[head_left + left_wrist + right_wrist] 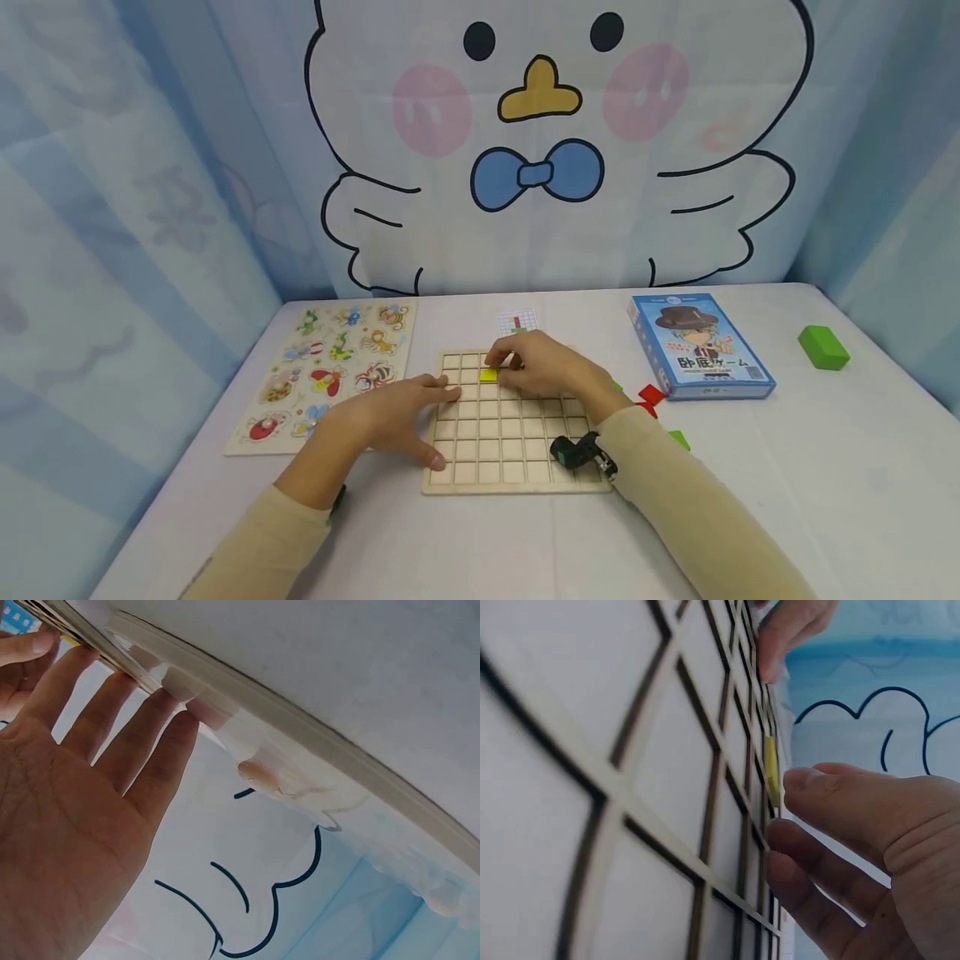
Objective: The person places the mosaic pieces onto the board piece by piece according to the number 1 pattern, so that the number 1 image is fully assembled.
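Yellow tile: sits at the far left of the grid board; a sideways brush from a fingertip could probably knock it askew.
Grid board: might slide or turn if pushed while the left hand steadies it only lightly.
Right hand: reaches in from the right, fingers bent, a narrow gap from thumb to fingertips beside the tile; contact unclear.
Left hand: fingers and thumb spread wide at the board's left edge.
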A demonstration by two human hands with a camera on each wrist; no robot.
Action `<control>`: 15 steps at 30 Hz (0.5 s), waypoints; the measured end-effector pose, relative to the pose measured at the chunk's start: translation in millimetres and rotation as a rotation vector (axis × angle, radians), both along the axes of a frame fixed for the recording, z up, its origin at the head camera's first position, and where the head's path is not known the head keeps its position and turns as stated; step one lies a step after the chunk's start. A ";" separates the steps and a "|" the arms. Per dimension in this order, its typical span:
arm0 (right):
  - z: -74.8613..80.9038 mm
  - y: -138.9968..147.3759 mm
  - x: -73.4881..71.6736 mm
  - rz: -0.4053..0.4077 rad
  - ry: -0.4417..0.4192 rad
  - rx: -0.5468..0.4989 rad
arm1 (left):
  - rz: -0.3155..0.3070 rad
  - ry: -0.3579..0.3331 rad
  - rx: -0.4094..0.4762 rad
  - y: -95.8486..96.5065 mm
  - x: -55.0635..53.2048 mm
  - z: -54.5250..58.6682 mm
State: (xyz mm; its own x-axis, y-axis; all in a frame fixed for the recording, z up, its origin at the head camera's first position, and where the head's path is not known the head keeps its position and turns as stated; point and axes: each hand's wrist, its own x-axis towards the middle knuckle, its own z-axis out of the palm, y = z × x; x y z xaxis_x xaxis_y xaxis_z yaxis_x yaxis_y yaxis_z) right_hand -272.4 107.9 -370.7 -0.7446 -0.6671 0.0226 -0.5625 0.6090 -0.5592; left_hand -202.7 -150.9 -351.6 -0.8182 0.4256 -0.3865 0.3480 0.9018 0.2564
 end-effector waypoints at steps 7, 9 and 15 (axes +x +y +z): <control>28.1 23.4 12.1 0.056 -0.016 -0.003 | 0.013 -0.008 -0.006 4.3 -0.3 1.2; 34.4 29.8 15.3 0.070 -0.002 -0.012 | 0.015 -0.007 -0.010 4.1 -0.1 1.1; 41.0 47.3 24.0 0.061 0.036 -0.016 | 0.012 -0.006 -0.010 1.5 1.2 0.7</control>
